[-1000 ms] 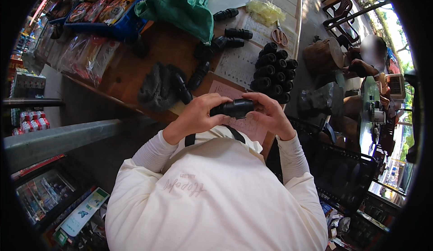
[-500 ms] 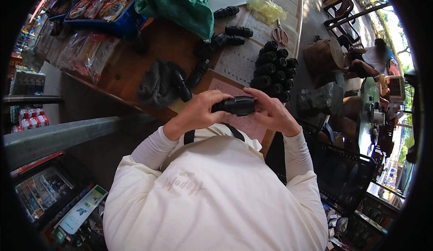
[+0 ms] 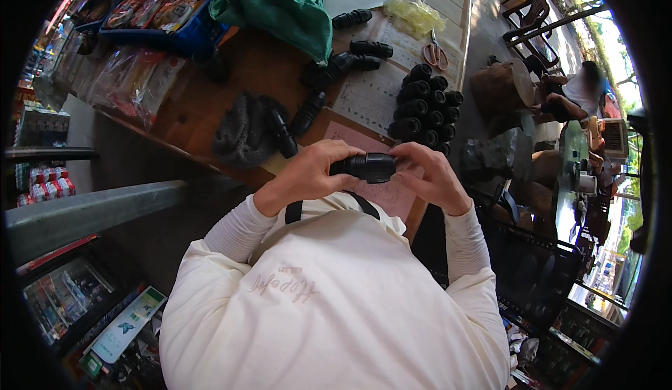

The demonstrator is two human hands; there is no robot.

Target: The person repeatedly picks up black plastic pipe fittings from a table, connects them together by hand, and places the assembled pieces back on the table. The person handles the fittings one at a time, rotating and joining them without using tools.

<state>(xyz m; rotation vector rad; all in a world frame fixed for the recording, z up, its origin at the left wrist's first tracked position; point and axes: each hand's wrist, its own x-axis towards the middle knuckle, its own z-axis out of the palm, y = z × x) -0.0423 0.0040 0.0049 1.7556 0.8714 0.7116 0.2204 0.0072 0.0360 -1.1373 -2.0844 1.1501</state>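
A brown wooden table (image 3: 262,57) fills the upper middle of the frame, in a cluttered shaded space whose edges fall into black fisheye rim. At the frame's centre, above the front of the person's white top (image 3: 336,292), lies a ribbed black fitting (image 3: 374,167). The left hand (image 3: 304,174) is closed around its left end, hiding that part; the right hand (image 3: 432,178) has thumb and fingertips at its right end, though whether they grip cannot be told. Below is a pink sheet (image 3: 388,197), partly covered, its marks too faint to read. Up and right stands a cluster of black fittings (image 3: 423,110); left of centre, a dark grey cloth (image 3: 241,134). Pale inverted script marks the white top. Printed sheets (image 3: 364,106) bear tiny print; packets (image 3: 178,13) at upper left are colourful but indistinct.
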